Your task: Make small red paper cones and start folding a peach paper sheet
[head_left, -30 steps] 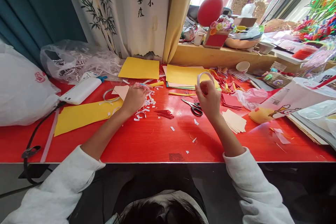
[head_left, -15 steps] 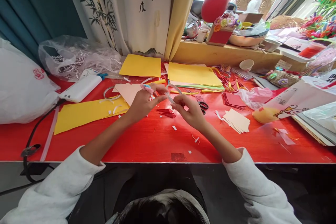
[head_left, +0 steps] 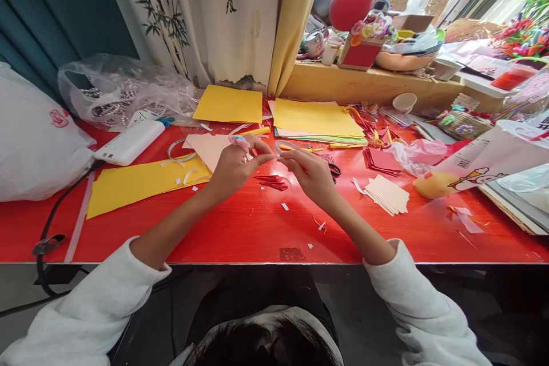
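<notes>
My left hand (head_left: 234, 167) and my right hand (head_left: 309, 174) meet over the middle of the red table (head_left: 240, 226). Between their fingertips they hold a thin white paper-strip ring (head_left: 283, 146). The left hand also carries a small pink object (head_left: 239, 141) on top of its fingers. A folded dark red paper piece (head_left: 270, 182) lies just below the hands. Black-handled scissors (head_left: 333, 170) lie partly hidden behind my right hand.
Yellow sheets (head_left: 137, 183) (head_left: 229, 105) (head_left: 315, 119), a cream sheet (head_left: 209, 147), a tape roll (head_left: 178, 151), a white box (head_left: 130, 143) and plastic bags (head_left: 34, 143) lie left and behind. Cream squares (head_left: 388, 194), red squares (head_left: 377, 160) and cluttered craft items (head_left: 463, 126) fill the right.
Both hands came together at the table's middle; the right hand brought the paper ring down and leftward, and the left hand rose from the paper scraps to take hold of it.
</notes>
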